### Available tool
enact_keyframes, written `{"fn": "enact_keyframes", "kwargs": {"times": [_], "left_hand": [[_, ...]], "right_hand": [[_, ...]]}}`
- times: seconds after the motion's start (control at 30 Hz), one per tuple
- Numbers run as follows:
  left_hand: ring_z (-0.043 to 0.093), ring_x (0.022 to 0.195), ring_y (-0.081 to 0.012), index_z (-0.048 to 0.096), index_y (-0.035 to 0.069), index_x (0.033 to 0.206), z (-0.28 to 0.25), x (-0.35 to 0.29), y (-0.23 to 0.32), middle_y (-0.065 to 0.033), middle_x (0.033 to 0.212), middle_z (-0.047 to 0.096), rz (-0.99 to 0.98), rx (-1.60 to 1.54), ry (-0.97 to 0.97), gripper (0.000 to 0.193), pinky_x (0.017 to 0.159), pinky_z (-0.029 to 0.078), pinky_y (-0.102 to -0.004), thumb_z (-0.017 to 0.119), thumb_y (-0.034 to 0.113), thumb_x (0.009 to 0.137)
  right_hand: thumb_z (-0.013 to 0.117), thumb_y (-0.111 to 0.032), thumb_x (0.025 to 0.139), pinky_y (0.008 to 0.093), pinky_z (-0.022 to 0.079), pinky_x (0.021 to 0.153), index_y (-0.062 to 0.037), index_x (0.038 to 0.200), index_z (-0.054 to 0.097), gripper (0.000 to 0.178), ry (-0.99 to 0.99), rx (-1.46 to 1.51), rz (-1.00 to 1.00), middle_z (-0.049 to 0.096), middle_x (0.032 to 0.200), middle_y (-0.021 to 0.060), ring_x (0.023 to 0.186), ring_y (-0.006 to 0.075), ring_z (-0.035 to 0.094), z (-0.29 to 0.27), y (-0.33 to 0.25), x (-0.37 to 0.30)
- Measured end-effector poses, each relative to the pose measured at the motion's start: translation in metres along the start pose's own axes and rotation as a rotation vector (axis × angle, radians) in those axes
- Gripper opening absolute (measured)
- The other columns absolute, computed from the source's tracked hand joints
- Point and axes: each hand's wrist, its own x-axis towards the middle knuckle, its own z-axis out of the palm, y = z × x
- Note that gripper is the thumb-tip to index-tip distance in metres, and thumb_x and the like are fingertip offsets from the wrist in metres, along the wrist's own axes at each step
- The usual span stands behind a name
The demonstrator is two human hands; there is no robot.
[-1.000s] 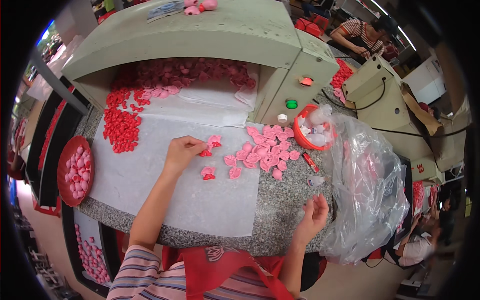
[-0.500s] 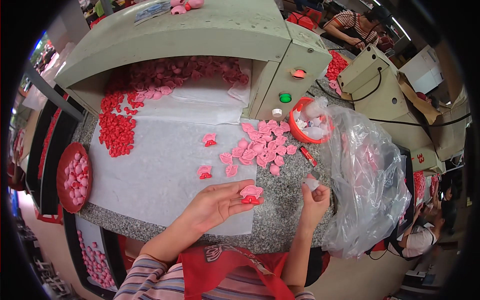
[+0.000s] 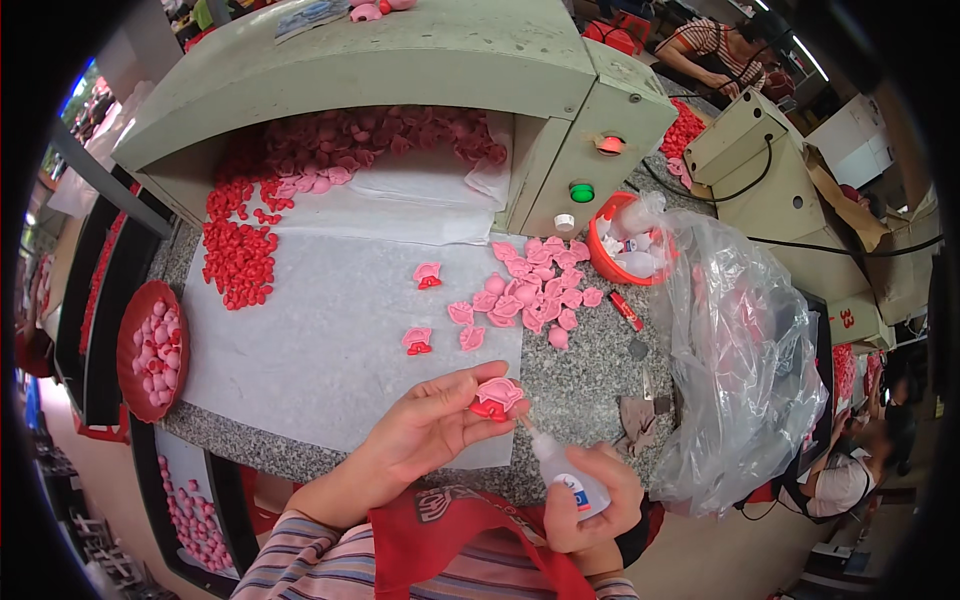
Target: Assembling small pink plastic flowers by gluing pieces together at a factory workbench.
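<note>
The small pink-and-red piece sits in the person's left hand, raised in front of the apron, above the near edge of the white sheet. Thumb and fingers pinch it from its left side, which seems meant to leave the lower right edge free for the nozzle of the squeeze bottle. Whether that tip touches the piece or stops just beside it, I can't tell from here.

The right hand is closed around the bottle, tilting it up and leftward, probably so the nozzle can be aimed finely. The left palm is turned upward, wrist low; both forearms come in close to the body, perhaps for steadiness.

Farther out, two joined pieces lie apart from each other on the sheet, likely spaced to keep them from touching. The pink parts spread to the right and the red parts pile at the left, sorted by colour, it seems, within easy reach. Behind stands the pale green machine, more parts lying in its mouth.
</note>
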Motion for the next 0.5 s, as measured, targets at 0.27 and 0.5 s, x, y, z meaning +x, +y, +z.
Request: {"fn": "enact_keyframes", "kwargs": {"times": [0.27,0.5], "left_hand": [[0.051,0.111,-0.0317,0.042,-0.001,0.125,0.0058,-0.003,0.0015,-0.0153,0.114,0.055,0.005,-0.031,0.024,0.042,0.094,0.042,-0.039,0.051,0.021,0.09],[0.053,0.109,-0.029,0.043,-0.004,0.123,0.0057,-0.0011,0.0009,-0.0165,0.114,0.055,0.015,0.032,0.028,0.04,0.093,0.044,-0.0371,0.05,0.018,0.09]], "right_hand": [[0.065,-0.002,0.058,0.024,0.038,0.039,0.0008,0.09,0.059,0.032,-0.103,-0.074,-0.032,0.062,0.069,0.0072,0.042,0.0158,0.048,0.0045,-0.0111,0.0071],[0.065,-0.002,0.061,0.024,0.036,0.038,0.0011,0.092,0.057,0.032,-0.143,-0.09,-0.06,0.063,0.073,0.0074,0.042,0.015,0.048,0.0038,-0.0093,0.0116]]}}
